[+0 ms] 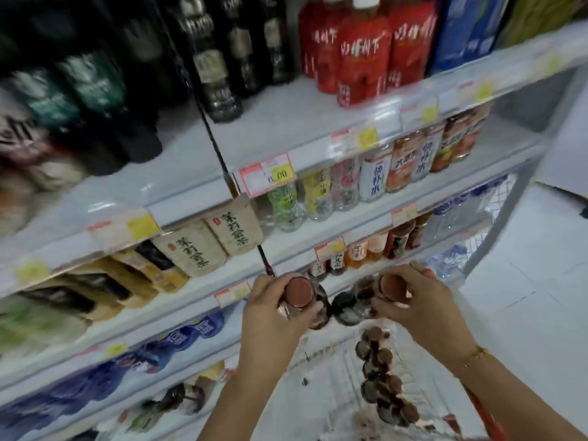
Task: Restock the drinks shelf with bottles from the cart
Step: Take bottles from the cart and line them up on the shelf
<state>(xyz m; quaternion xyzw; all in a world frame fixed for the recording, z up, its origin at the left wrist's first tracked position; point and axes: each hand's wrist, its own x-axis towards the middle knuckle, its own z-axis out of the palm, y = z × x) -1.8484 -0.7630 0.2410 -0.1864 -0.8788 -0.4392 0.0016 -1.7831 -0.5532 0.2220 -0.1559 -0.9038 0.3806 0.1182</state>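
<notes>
1. Hand state. My left hand (270,316) grips one dark bottle (299,289) just below its brown cap. My right hand (420,303) grips a second bottle (391,286) of the same kind in the same way. Fingers and thumb curl round each neck. Both caps face up toward me and the bodies hang below the hands, nearly touching each other.

2. Position. Both bottles are at 6 o'clock in my view, lifted above the cart (331,377) and level with the lower tiers of the drinks shelf (197,198). The remaining stock (381,370), a row of matching brown-capped bottles, stands in the cart at 5 o'clock, directly under my right forearm.

3. Reason for the grip. Holding at the neck keeps each bottle upright and leaves its base free to be set down flat. Taking one per hand halves the trips between cart and shelf.

4. Shelf layout. The tiers run from 9 o'clock to 2 o'clock, labels facing outward behind price tags (267,175). Beige tea bottles (206,243) sit at 10 o'clock, red bottles (362,52) at 12 o'clock.

5. Status. I judge this as the carry step: two bottles lifted, not yet shelved. The frame is blurred, so I cannot tell which slot they are meant for.
</notes>
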